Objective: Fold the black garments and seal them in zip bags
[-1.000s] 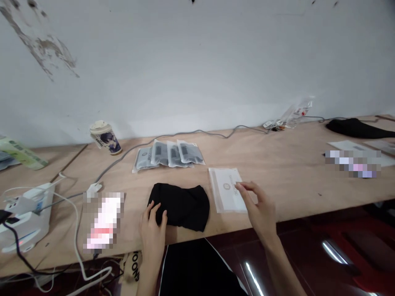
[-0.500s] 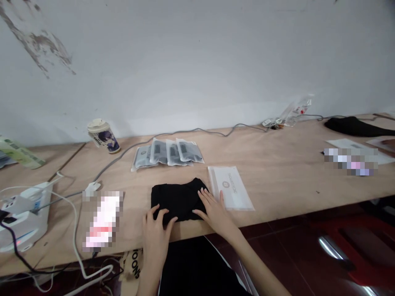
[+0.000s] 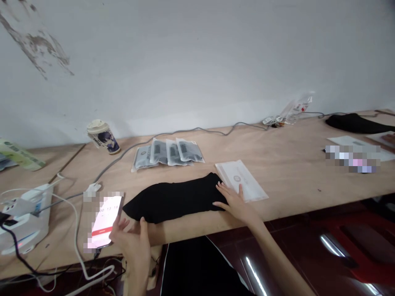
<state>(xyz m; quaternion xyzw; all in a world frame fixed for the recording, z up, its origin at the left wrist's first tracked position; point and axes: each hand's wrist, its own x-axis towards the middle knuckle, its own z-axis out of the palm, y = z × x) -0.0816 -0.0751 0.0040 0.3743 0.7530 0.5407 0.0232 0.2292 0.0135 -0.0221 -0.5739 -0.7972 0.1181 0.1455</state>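
A piece of black cloth (image 3: 177, 196) stretches lengthwise along the front of the table, tapering to a point at its left end; its exact kind I cannot tell. My right hand (image 3: 233, 201) lies on the cloth's right end, fingers spread, its edge beside a flat white zip bag (image 3: 242, 181) with a printed logo. Below the tapered left end, my left hand (image 3: 132, 238) hovers at the table edge with fingers apart and nothing in them. It partly overlaps a lit phone (image 3: 106, 220).
Several filled frosted bags (image 3: 168, 153) lie behind the cloth. A paper cup (image 3: 104, 137) stands near the wall, and a white power strip (image 3: 31, 218) with cables sits at left. Farther right are another black cloth (image 3: 358, 123) and a pixelated item (image 3: 352, 158).
The black cloth has gone from a short folded bundle to a long strip reaching left. My left hand has moved left off it; my right hand and the white bag have shifted right.
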